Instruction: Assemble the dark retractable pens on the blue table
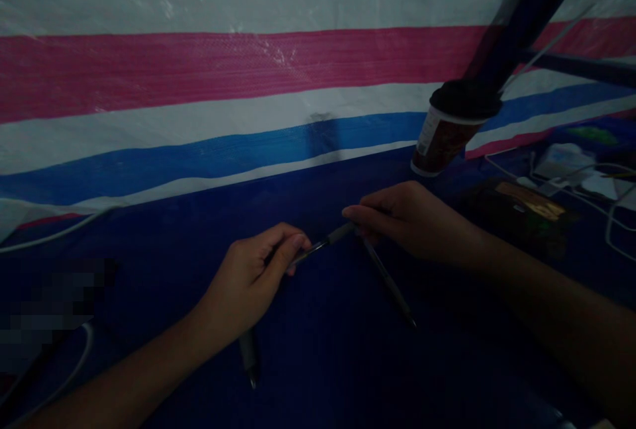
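Between my two hands runs a dark pen (318,247), slanting up to the right above the dark blue surface. My left hand (258,270) is closed round its lower left end, thumb on top. At the upper right end, my right hand (397,217) is in a pinch with thumb and forefinger on the pen's tip area. A second pen (390,283) lies slanted just below my right hand, its point toward the lower right and its top end near my fingers. Partly hidden under my left wrist is a third pen (247,353), point toward me.
A lidded paper cup (444,134) stands behind my right hand. To the right are a dark packet (527,207), white cables (609,224) and a white object (564,161). A striped plastic sheet (223,71) hangs behind. At left lie a pixelated device (50,310) and a cable (82,349).
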`<control>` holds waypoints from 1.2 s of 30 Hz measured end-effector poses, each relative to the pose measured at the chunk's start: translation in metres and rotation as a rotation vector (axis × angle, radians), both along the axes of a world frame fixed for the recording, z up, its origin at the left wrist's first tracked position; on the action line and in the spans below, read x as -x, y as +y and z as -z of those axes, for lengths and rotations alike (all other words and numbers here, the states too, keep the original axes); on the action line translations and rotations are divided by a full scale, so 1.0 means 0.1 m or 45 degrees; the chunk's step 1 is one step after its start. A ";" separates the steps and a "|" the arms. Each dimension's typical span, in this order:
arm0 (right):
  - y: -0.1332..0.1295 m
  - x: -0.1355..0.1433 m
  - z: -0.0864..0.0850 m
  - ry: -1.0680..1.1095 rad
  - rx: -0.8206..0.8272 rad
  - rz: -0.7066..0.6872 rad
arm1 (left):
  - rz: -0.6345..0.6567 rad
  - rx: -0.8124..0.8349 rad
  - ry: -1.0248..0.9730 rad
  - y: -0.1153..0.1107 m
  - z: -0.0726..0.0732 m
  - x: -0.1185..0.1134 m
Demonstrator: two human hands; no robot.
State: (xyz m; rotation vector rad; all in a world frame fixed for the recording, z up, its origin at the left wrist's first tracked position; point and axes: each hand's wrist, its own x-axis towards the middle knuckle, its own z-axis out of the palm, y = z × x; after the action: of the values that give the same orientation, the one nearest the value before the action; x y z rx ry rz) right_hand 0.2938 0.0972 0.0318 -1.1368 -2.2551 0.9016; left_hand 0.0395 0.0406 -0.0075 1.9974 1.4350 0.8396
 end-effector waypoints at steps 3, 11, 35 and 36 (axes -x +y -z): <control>0.00 0.00 0.00 0.029 -0.015 0.019 | 0.042 0.009 0.029 -0.01 -0.02 -0.01; 0.05 -0.02 0.00 0.103 0.088 -0.054 | 0.068 -0.023 0.036 0.03 -0.03 -0.04; 0.01 0.05 0.10 -0.114 -0.189 -0.114 | 0.050 -0.055 -0.087 0.23 0.09 0.05; 0.02 0.05 0.11 -0.173 -0.182 -0.108 | 0.071 -0.049 -0.060 0.23 0.09 0.05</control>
State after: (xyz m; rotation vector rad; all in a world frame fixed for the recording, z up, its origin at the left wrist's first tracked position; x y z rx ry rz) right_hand 0.2884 0.0989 0.0208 -1.0741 -2.4505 0.7003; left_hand 0.0343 0.0638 -0.0164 2.0232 1.3402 0.8899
